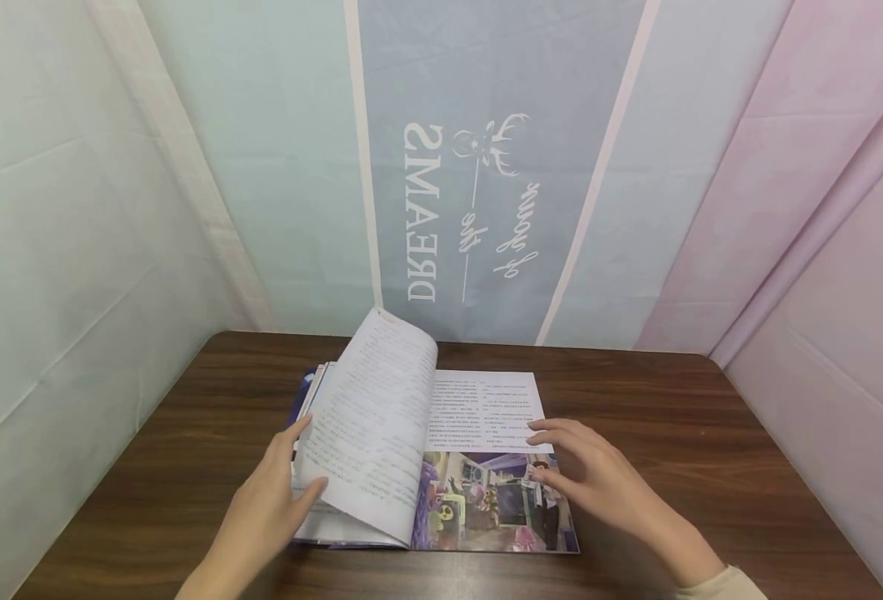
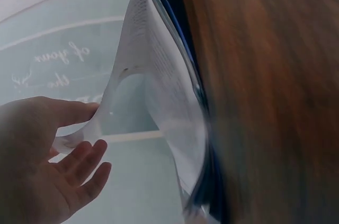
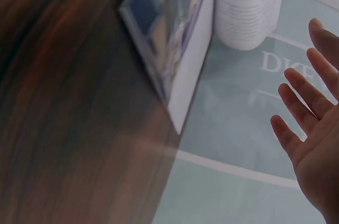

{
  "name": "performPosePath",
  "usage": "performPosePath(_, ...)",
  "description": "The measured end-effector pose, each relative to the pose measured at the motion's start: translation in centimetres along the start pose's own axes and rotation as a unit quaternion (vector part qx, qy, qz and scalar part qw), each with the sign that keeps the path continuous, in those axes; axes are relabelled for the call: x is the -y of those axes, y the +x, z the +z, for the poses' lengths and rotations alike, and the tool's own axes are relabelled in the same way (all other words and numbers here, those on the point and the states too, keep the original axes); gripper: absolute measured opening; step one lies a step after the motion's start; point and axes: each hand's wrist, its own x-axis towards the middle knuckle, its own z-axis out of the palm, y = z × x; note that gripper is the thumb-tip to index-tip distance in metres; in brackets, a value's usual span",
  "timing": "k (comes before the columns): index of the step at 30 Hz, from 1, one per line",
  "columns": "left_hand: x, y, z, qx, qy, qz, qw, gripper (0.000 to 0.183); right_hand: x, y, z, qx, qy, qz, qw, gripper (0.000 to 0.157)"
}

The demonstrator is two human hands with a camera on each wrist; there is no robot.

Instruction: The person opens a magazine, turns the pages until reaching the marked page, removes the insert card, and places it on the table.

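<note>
Left fingers (image 1: 291, 434) are pinching the lifted page (image 1: 374, 425), which I should be easing, not creasing; my right fingers (image 1: 563, 439) are hovering, relaxed and empty, by the book (image 1: 479, 408).

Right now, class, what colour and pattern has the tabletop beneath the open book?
The tabletop is dark brown with streaky wood grain, clearest in the head view.

I have a gap between the raised page (image 1: 381, 425) and right fingers (image 1: 559, 437), left fingers (image 1: 296, 430) blocking that page's outer edge, cloth wall (image 1: 299, 167) behind the tabletop (image 1: 711, 450).
</note>
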Motion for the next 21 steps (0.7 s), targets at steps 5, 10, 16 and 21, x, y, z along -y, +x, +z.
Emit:
performPosePath(5,1.0,-0.3,-0.4,0.018,0.014,-0.010,0.9997,0.082,-0.7,-0.9,0.2,0.028,0.000,0.024,0.999,0.042)
performPosePath(10,2.1,-0.6,-0.6,0.047,0.040,-0.027,0.9977,0.078,-1.3,-1.9,0.2,0.057,0.002,0.046,0.997,0.043)
performPosePath(16,3.2,-1.0,-0.7,0.094,0.060,-0.050,0.9925,0.076,-1.7,-2.9,0.1,0.088,0.007,0.069,0.994,0.043)
performPosePath(21,3.9,-1.4,-0.6,0.114,0.069,-0.041,0.9902,0.076,-2.2,-3.6,0.2,0.102,0.015,0.058,0.993,0.046)
